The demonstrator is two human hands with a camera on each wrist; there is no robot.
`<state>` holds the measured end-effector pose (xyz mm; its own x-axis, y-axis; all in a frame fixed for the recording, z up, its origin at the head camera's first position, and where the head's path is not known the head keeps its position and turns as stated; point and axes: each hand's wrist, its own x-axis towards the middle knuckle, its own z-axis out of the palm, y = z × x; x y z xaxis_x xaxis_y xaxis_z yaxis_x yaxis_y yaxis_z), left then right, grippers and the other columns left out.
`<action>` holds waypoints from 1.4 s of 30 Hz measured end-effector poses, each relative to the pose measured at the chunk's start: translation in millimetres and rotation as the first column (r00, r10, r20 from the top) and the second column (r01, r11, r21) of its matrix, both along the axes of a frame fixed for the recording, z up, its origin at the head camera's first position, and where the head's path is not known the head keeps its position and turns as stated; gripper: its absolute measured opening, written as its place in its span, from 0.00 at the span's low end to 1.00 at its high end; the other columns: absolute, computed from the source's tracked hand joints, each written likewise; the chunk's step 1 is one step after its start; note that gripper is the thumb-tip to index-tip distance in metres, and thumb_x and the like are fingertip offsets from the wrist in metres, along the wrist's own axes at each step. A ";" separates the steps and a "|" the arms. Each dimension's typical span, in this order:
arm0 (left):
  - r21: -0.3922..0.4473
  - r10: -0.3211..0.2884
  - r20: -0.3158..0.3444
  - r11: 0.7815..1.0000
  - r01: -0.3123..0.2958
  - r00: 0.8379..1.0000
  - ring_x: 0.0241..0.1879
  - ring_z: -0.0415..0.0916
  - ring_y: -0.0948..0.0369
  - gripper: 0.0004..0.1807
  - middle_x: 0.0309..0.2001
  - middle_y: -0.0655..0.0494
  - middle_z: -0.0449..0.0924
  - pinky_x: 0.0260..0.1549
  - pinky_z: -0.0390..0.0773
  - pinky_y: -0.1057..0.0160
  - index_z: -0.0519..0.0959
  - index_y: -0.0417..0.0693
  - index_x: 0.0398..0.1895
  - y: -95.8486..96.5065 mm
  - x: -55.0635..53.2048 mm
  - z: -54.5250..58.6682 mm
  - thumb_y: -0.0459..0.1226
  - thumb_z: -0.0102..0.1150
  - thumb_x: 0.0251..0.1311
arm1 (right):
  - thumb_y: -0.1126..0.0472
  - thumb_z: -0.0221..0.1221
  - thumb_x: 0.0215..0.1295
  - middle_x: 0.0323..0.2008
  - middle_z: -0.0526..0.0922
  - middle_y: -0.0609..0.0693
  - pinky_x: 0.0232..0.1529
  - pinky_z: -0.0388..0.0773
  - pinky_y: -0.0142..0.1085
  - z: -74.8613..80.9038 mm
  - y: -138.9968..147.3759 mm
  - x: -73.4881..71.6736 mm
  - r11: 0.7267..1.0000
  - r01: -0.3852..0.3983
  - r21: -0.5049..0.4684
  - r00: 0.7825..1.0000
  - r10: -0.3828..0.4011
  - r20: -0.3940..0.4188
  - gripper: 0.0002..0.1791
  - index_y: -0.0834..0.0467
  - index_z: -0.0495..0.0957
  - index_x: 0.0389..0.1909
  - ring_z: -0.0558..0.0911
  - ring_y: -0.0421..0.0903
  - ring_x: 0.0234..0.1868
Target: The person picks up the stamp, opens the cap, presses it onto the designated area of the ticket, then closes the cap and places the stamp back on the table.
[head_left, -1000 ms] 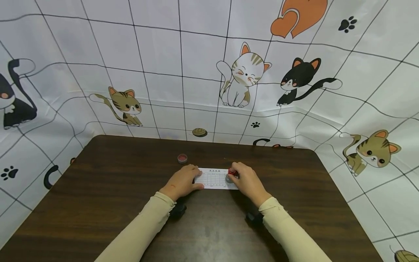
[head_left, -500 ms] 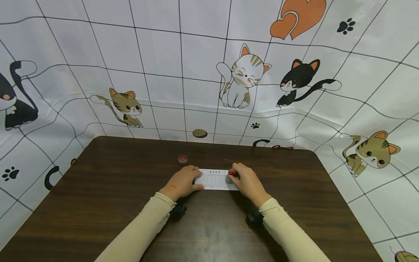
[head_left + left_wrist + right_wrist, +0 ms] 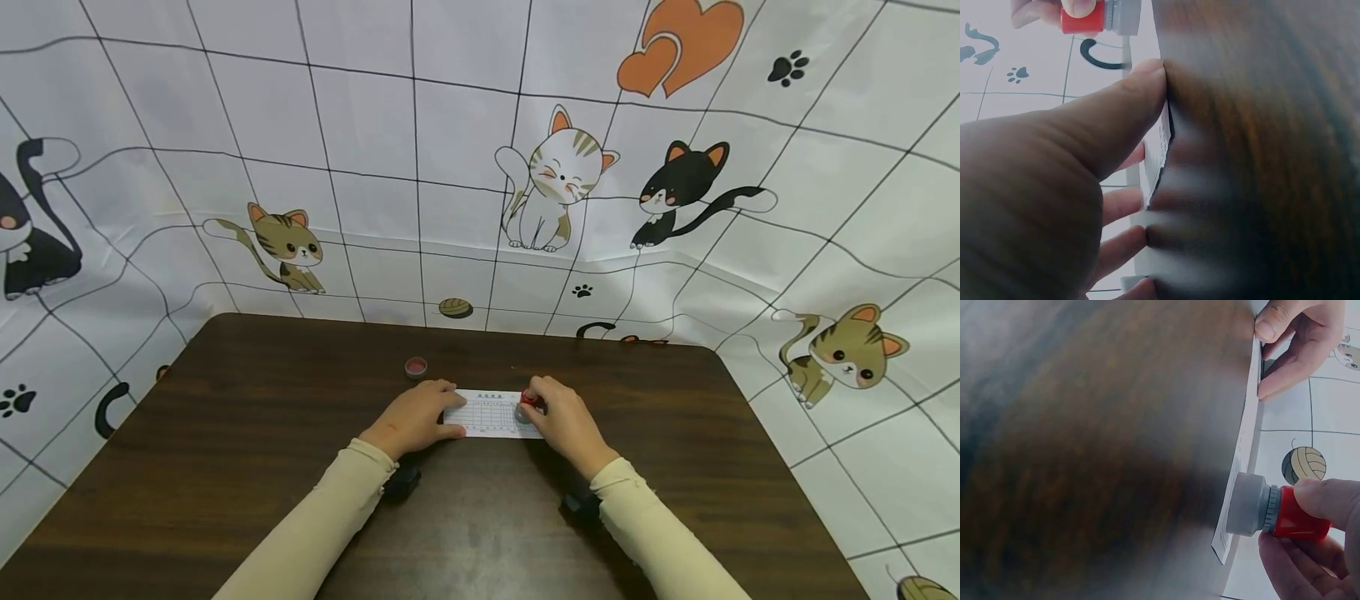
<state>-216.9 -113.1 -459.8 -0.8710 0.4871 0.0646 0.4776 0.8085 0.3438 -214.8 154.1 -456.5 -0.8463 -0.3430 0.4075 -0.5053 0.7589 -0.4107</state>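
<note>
A white paper slip (image 3: 487, 415) printed with a table grid lies flat on the dark wooden table. On its left end rests my left hand (image 3: 414, 421), thumb at the near edge and fingertips along the far edge, holding it down. My right hand (image 3: 568, 421) grips the red handle of a stamp (image 3: 1300, 514) between thumb and fingers. The stamp's grey base stands upright on the slip's right end in the right wrist view. The left wrist view shows the left thumb (image 3: 1129, 100) pressed to the slip and the stamp (image 3: 1085, 19) beyond it.
A small round cap (image 3: 416, 367) with a red inside lies behind my left hand. The brown table (image 3: 225, 467) ends at the back against a white curtain (image 3: 375, 125) with grid lines and cartoon cats. Dark wrist cameras hang under both forearms.
</note>
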 end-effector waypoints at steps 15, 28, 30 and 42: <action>0.004 -0.002 -0.010 1.000 0.002 1.000 0.67 0.72 0.48 0.30 0.66 0.45 0.77 0.67 0.72 0.48 0.83 0.46 0.62 -0.4 -1.9 -4.1 0.52 0.72 0.61 | 0.66 0.74 0.60 0.33 0.81 0.46 0.36 0.82 0.40 2.1 -2.2 1.8 1.000 0.011 0.014 1.000 -0.011 0.028 0.12 0.53 0.77 0.32 0.80 0.41 0.33; 0.005 -0.019 -0.010 1.000 0.019 1.000 0.68 0.71 0.47 0.30 0.67 0.43 0.75 0.67 0.71 0.47 0.82 0.45 0.64 -1.2 -0.1 -2.3 0.51 0.71 0.63 | 0.66 0.74 0.60 0.33 0.82 0.47 0.37 0.83 0.40 1.5 -1.6 1.4 1.000 0.011 0.006 0.999 -0.011 0.038 0.13 0.53 0.77 0.32 0.80 0.41 0.33; 0.005 -0.019 -0.006 1.000 0.019 1.000 0.68 0.71 0.47 0.30 0.67 0.44 0.76 0.67 0.71 0.47 0.82 0.45 0.64 -0.8 -0.4 -2.1 0.51 0.71 0.63 | 0.67 0.74 0.60 0.33 0.82 0.47 0.37 0.83 0.40 0.9 -1.5 1.3 1.000 0.009 0.003 0.999 -0.009 0.033 0.13 0.53 0.77 0.32 0.80 0.41 0.33; -0.005 -0.013 0.007 1.000 0.013 1.000 0.68 0.71 0.47 0.29 0.68 0.44 0.75 0.67 0.71 0.47 0.82 0.45 0.63 0.6 -0.5 -2.1 0.50 0.71 0.63 | 0.67 0.74 0.60 0.34 0.82 0.47 0.37 0.83 0.42 2.1 -1.9 2.8 1.000 0.011 -0.011 0.999 -0.010 0.036 0.13 0.54 0.77 0.32 0.80 0.42 0.34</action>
